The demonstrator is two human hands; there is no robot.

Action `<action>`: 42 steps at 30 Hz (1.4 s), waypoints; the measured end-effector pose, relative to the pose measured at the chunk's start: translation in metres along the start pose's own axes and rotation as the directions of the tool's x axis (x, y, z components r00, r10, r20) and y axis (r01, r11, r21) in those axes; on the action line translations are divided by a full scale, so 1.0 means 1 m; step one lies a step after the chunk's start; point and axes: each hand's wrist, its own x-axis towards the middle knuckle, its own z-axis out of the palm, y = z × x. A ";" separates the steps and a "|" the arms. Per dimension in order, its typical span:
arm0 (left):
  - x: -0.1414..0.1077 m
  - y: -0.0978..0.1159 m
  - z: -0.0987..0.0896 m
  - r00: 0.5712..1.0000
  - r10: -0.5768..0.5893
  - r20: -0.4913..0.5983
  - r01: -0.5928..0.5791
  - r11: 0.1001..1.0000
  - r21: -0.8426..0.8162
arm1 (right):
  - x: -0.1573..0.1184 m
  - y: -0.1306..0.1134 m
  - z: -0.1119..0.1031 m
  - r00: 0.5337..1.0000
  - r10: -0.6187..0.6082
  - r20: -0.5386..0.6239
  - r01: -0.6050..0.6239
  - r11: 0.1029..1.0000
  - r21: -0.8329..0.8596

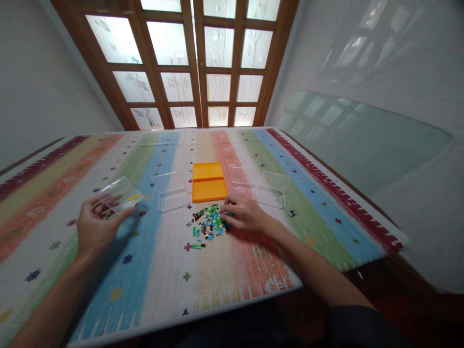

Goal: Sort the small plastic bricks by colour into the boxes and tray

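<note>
My left hand (99, 220) grips a clear plastic box (115, 192), thumb in front and fingers around the far side. The box is tilted above the table, with several small yellow bricks (134, 197) in one end. On the tablecloth lies a loose pile of tiny building bricks (208, 224) in green, blue, brown and white. At the pile's right edge, my right hand (244, 212) is closed, its fingertips down among the bricks. Whatever sits between those fingertips is too small to make out.
An orange two-part tray (209, 190) lies just beyond the pile. Clear plastic boxes stand on both sides of it, one left (172, 199) and others right (271, 195). A striped tablecloth (163, 290) covers the table; its near edge runs below my arms.
</note>
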 end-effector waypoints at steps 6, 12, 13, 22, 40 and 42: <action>0.004 -0.001 -0.013 0.990 -0.132 0.052 0.121 0.978 0.171 | 0.001 0.004 0.003 0.996 0.028 -0.085 -0.033 0.998 -0.057; 0.018 -0.012 -0.017 0.983 -0.078 0.169 0.026 0.956 0.291 | 0.000 0.006 0.005 0.989 0.034 -0.141 -0.045 0.996 -0.077; 0.020 -0.016 -0.018 0.980 -0.038 0.193 -0.023 0.952 0.304 | 0.000 0.007 0.005 0.989 0.035 -0.144 -0.047 0.996 -0.080; 0.018 -0.021 -0.012 0.932 -0.261 0.251 0.068 0.807 0.587 | 0.000 0.010 0.007 0.985 0.004 -0.173 -0.029 0.989 -0.143; -0.027 -0.002 0.008 0.856 0.284 0.433 -0.516 0.390 0.763 | -0.002 0.003 0.010 0.997 0.016 -0.074 -0.032 0.973 -0.229; -0.031 0.002 0.016 0.834 0.340 0.434 -0.540 0.343 0.769 | -0.002 0.003 0.011 0.998 0.018 -0.054 -0.030 0.973 -0.227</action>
